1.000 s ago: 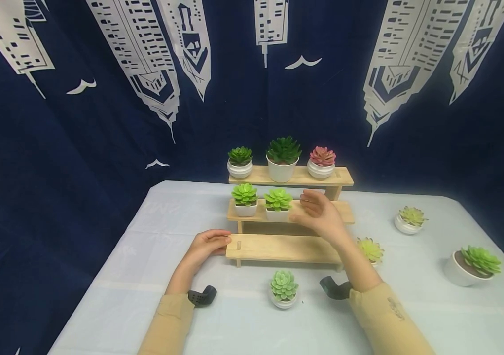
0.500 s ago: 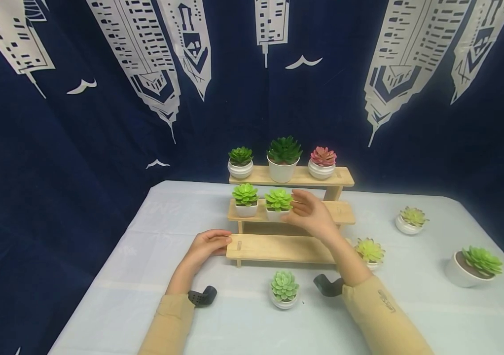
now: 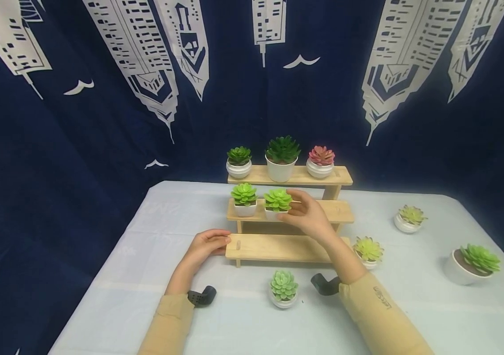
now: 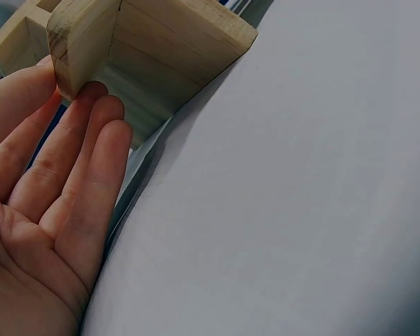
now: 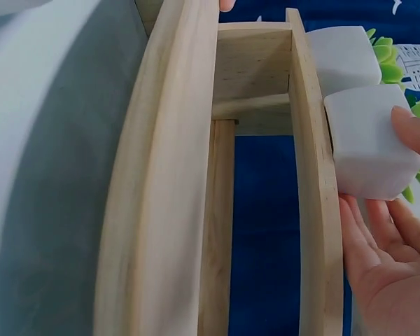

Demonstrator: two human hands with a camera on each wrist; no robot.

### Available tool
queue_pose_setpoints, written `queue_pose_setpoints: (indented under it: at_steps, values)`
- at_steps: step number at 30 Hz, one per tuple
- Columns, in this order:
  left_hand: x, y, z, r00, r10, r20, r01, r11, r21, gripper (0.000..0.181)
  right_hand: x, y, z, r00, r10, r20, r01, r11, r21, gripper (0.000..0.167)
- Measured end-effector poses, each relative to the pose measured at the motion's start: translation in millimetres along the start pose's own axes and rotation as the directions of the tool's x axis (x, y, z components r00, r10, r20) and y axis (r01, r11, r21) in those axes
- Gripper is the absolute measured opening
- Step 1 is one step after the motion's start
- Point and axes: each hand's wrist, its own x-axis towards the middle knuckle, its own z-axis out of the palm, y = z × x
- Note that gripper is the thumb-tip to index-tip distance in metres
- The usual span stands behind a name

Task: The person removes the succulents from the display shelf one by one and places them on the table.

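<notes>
A three-tier wooden plant stand (image 3: 287, 246) stands on the table. My left hand (image 3: 209, 242) holds the left end of its lowest board, thumb and fingers at the board's edge in the left wrist view. On the middle tier, my right hand (image 3: 307, 215) grips the white square pot of a bright green succulent (image 3: 278, 199). In the right wrist view the thumb lies on the front of this pot (image 5: 371, 143), with the other fingers at its side. Another bright green succulent (image 3: 245, 197) sits to its left. The top tier bears a small green succulent (image 3: 239, 161), a larger dark green one (image 3: 281, 158) and a pink one (image 3: 320, 160).
In front of the stand is a pale green succulent (image 3: 283, 290). A yellow-green one (image 3: 368, 251) stands by the stand's right end, partly behind my right forearm. Farther right are another yellowish succulent (image 3: 410, 219) and a larger green one (image 3: 471, 265). A dark blue patterned curtain (image 3: 216, 123) hangs behind.
My right hand has moved left along the middle tier and now has its thumb and fingers at the right-hand succulent's pot. My left hand stays at the lowest board.
</notes>
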Motion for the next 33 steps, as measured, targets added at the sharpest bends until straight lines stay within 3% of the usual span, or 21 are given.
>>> queue_pose_setpoints:
  at_steps: [14, 23, 33]
  values:
    - [-1.4, -0.7, -1.1, 1.000, -0.002, -0.002, 0.002, 1.000, -0.007, 0.036, -15.1, 3.6, -10.5, 0.992, 0.003, -0.130, -0.005, 1.000, -0.015, 0.072]
    - [-0.8, -0.9, -2.3, 1.000, 0.002, 0.003, -0.002, 1.000, -0.012, 0.036, -36.5, -2.5, -18.9, 0.990, 0.016, -0.143, -0.015, 1.000, 0.005, 0.072]
    - [0.3, -0.6, -0.5, 1.000, 0.007, 0.007, -0.007, 1.000, -0.007, 0.037, -65.4, 5.2, -37.9, 0.983, -0.041, -0.181, 0.026, 0.996, -0.084, 0.067]
